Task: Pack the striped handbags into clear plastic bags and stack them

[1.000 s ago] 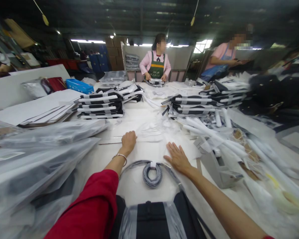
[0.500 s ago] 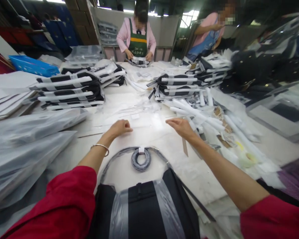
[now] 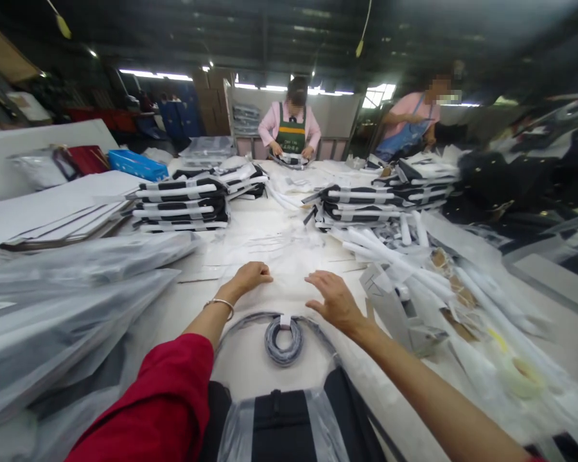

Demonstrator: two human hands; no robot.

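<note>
The white surface [image 3: 250, 362], crowded at both sides, stands in a dim workshop with strip lights. The black bag [image 3: 280, 423] lies at its near edge, directly before the wearer, its handle [image 3: 238, 321] arched away from the body. A coil [image 3: 283, 359] sits inside the arch, a white tag [image 3: 285, 321] at its top. Beyond the handle, the left hand [image 3: 250, 277] is loosely curled, fingertips bunched; whether it pinches thin film cannot be told. The right hand [image 3: 334, 298] is half spread, thumb apart from fingers, with nothing visible in its grasp. In my judgement, the hands should work lightly and level, keeping any film flat and clear of the coil. Materials: glossy clear bands [image 3: 324, 417] cross the bag's matt cloth; the coil is a smooth, wrapped ring. Rigid white tubes [image 3: 390, 253] and a tape roll [image 3: 525, 377] lie right, limp translucent sleeves [image 3: 77, 321] left. Two stacks [image 3: 183, 202] of banded black goods stand farther off, before a co-worker [image 3: 289, 131].
</note>
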